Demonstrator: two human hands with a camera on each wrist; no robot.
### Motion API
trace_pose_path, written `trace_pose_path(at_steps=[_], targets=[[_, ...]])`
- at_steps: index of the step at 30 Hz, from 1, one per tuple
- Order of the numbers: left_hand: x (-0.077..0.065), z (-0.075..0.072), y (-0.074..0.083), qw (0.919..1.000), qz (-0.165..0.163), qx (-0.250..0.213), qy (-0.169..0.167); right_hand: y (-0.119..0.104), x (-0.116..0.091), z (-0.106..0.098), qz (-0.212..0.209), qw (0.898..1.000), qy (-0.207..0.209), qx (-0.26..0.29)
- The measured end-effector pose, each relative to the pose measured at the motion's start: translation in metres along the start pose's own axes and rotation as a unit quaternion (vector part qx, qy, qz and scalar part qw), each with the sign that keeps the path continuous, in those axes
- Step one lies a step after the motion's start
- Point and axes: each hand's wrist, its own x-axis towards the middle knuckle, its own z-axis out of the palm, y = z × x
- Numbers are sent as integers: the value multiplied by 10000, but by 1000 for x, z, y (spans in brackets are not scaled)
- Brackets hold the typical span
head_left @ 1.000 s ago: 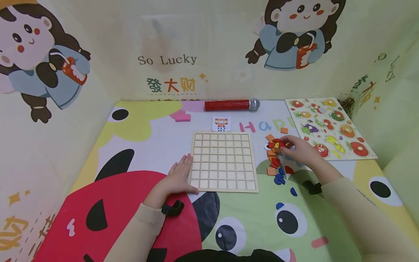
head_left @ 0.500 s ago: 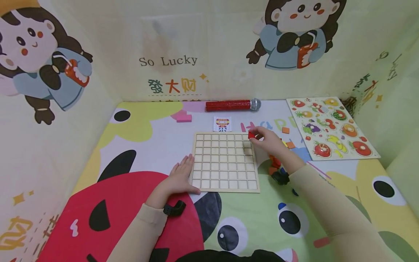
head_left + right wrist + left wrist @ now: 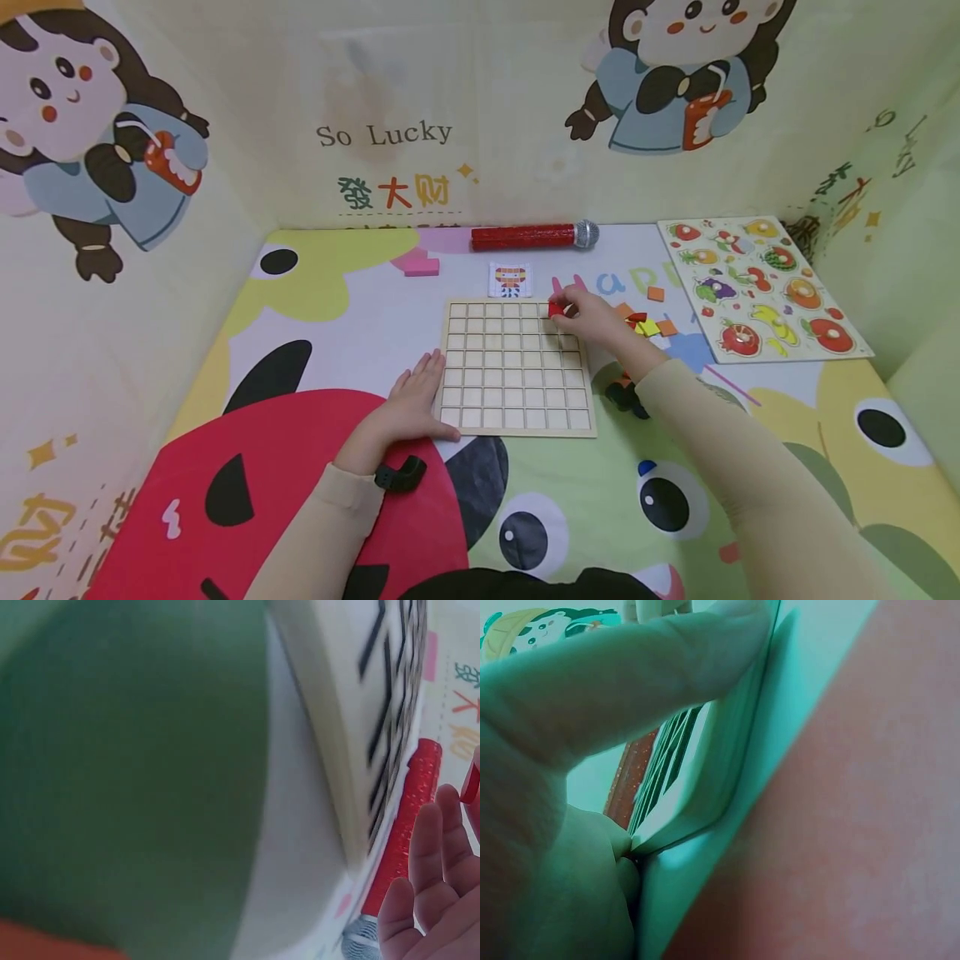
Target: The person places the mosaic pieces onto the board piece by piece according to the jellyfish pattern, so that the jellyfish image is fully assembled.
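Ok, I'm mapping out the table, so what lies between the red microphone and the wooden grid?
A small picture card lies between the red microphone and the wooden grid, nearer the grid; the head view shows it.

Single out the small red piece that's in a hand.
The red piece pinched in the right hand, at the grid board; other red pieces lie on the table.

Red glittery microphone with a silver head, lying near the far edge of a cartoon-printed worktop, small pink block to its left, board of fruit pictures at far right, pale wall behind, two cartoon figures and "So Lucky" lettering on it
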Motion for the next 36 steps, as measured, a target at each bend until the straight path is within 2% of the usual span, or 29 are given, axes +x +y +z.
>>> trace_pose_path(at_steps=[7,20,36], targets=[[1,1,-1,10000,5,66,-25,4,5,10,-168,9983,-218,-505],[1,-2,0,10000,4,83,-41,4,8,13,-345,9903,-198,-1333],[1,0,0,10000,-12,79,-41,5,12,15,-78,9944,-380,-981]])
